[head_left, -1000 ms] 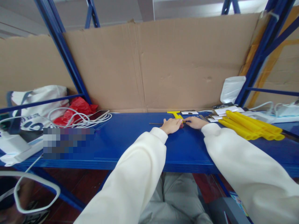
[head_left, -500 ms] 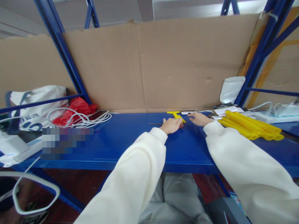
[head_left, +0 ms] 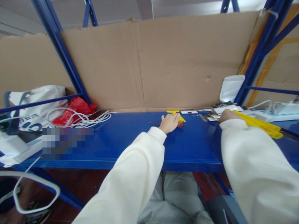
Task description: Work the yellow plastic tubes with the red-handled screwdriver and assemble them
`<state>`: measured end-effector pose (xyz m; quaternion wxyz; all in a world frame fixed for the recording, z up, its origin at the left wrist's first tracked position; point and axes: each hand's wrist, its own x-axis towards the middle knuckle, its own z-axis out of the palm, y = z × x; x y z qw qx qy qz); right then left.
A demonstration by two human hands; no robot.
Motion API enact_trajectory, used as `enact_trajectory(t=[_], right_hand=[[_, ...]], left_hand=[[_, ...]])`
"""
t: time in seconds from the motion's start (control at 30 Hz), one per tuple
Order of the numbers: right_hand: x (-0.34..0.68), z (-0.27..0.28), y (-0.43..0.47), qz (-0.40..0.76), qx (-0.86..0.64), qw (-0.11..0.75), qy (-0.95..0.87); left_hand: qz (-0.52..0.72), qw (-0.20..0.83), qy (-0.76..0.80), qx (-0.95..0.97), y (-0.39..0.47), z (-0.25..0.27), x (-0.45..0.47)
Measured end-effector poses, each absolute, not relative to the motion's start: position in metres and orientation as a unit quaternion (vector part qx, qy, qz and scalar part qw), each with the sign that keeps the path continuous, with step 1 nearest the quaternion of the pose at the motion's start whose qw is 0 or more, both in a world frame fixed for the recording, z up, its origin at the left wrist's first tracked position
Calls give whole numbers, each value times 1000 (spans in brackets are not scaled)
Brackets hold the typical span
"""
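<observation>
My left hand [head_left: 170,123] lies low over the blue tabletop, its thumb apart and its fingers stretched to the right. It partly covers a flat yellow piece [head_left: 181,119] with a crossbar at its far end. Beside and partly under the hand is a screwdriver [head_left: 180,125] with a red handle, its thin shaft pointing left. My right hand [head_left: 229,115] is at the left end of a bunch of yellow tubes [head_left: 259,123], touching or just over them. Its fingers are mostly hidden, so its grip does not show. The right sleeve covers part of the tubes.
Small black and white packets [head_left: 224,107] lie behind my right hand, and another packet [head_left: 189,112] is at the back edge. White cables [head_left: 93,121], a red plastic bag [head_left: 81,107] and a cloth bag [head_left: 44,102] sit left. Cardboard [head_left: 175,62] walls the back.
My right hand has moved right, from beside the yellow piece to the yellow tubes. My left hand has shifted slightly up and left, showing more of the screwdriver's red handle.
</observation>
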<state>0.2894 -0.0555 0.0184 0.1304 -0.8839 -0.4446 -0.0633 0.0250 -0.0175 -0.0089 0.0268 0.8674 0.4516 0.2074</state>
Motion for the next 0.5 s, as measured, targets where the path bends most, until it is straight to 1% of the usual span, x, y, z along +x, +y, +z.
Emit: enact_trajectory(t=[0.1,0.5], right_hand=[[284,18,-55,-26,-898,97,-429],[287,10,-44,-52,-893,102,-435]], left_hand=[[211,32,451,866,-17,-9,24],[209,37,454,865,-17,-9,24]])
